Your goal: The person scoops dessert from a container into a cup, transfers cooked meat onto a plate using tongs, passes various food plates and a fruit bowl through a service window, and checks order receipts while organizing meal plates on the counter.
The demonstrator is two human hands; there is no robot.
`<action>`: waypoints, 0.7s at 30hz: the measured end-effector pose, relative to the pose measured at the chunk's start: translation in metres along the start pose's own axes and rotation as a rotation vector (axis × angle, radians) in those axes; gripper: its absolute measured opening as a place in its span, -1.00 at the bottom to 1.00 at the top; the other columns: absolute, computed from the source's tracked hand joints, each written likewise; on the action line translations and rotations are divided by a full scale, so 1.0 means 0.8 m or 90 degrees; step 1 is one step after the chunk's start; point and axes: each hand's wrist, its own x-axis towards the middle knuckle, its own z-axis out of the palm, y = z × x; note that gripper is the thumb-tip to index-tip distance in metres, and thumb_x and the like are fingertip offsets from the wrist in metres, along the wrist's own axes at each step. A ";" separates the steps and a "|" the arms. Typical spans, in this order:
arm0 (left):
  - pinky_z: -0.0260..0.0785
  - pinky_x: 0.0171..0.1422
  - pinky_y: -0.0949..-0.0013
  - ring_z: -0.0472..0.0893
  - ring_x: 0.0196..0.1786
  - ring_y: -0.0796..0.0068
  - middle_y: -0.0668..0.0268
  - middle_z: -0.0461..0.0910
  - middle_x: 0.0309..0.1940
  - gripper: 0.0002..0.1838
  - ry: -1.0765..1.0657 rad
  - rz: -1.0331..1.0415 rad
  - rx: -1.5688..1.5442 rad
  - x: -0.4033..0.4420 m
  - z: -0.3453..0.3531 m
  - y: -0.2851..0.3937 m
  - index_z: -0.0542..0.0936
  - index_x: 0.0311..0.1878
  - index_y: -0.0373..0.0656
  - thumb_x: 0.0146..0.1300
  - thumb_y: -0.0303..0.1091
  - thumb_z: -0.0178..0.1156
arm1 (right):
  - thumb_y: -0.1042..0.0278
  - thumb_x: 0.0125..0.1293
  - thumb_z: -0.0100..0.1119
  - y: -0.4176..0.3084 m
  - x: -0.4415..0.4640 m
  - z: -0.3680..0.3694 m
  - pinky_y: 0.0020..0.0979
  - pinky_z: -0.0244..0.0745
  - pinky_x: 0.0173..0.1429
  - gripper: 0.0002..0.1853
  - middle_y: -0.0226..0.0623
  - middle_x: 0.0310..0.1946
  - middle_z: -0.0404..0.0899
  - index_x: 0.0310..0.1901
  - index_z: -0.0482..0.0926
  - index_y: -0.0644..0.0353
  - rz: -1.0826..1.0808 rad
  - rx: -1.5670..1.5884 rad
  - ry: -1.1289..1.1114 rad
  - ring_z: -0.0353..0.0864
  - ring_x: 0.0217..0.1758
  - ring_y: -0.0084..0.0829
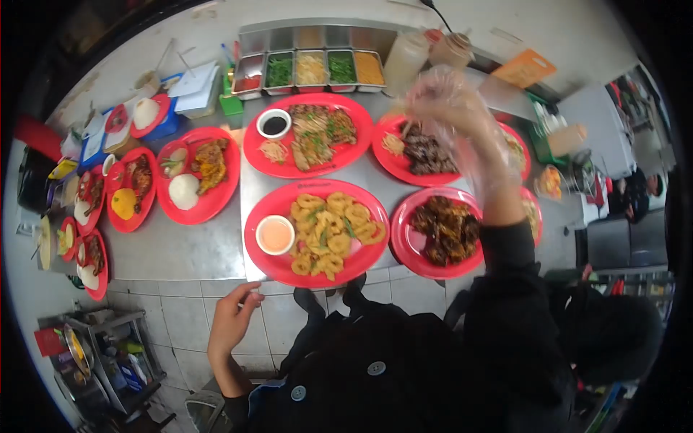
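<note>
Black cloth covers the wearer's torso and sleeves, two round buttons visible. At 7 to 8 o'clock, just off the brushed-steel table [216,252], is the bare left hand [229,321]: thumb and forefinger slightly apart, remaining fingers loosely curled. Near centre, a red oval plate of golden fried rings [269,205] also carries a white round cup of orange sauce [275,235]. At 3 to 4 o'clock is a red round plate of dark glazed pieces [404,245]. At 2 o'clock, a red oval plate of dark sliced meat [386,163] lies partly hidden by the right hand [444,105], raised over it in a clear plastic glove. Blur obscures those fingers; whether they clamp anything cannot be told. At 11 o'clock is a red oval plate of browned, green-flecked meat [256,149]. Farthest, towards 12, five rectangular steel trays [297,72] hold toppings; a pale plastic squeeze bottle [404,61] stands at 1.
</note>
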 end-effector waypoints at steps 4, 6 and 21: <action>0.37 -0.27 0.50 0.57 -0.29 0.56 0.27 0.65 -0.32 -0.70 -0.030 0.022 0.028 0.004 0.000 0.005 0.50 0.03 -0.23 0.32 -0.27 0.04 | 0.61 -0.12 0.28 0.073 -0.107 -0.005 -0.50 0.45 -0.30 -0.88 -0.29 -0.43 0.55 -0.52 0.52 0.27 0.140 -0.043 -0.014 0.55 -0.32 -0.50; 0.37 -0.26 0.50 0.57 -0.29 0.55 0.27 0.64 -0.31 -0.70 -0.046 0.041 0.050 0.005 0.000 0.006 0.50 0.03 -0.24 0.33 -0.28 0.03 | 0.60 -0.13 0.28 0.133 -0.138 -0.013 -0.43 0.46 -0.27 -0.90 -0.24 -0.43 0.55 -0.52 0.54 0.30 0.113 -0.385 -0.085 0.56 -0.32 -0.41; 0.46 -0.35 0.46 0.59 -0.33 0.50 0.21 0.61 -0.31 -0.71 0.058 -0.050 -0.025 0.001 -0.009 -0.046 0.51 0.02 -0.26 0.23 -0.42 0.12 | 0.59 -0.01 0.15 0.176 -0.223 -0.014 -0.24 0.43 -0.20 -0.89 -0.02 -0.48 0.54 -0.39 0.60 0.33 0.050 -0.418 -0.007 0.55 -0.33 -0.10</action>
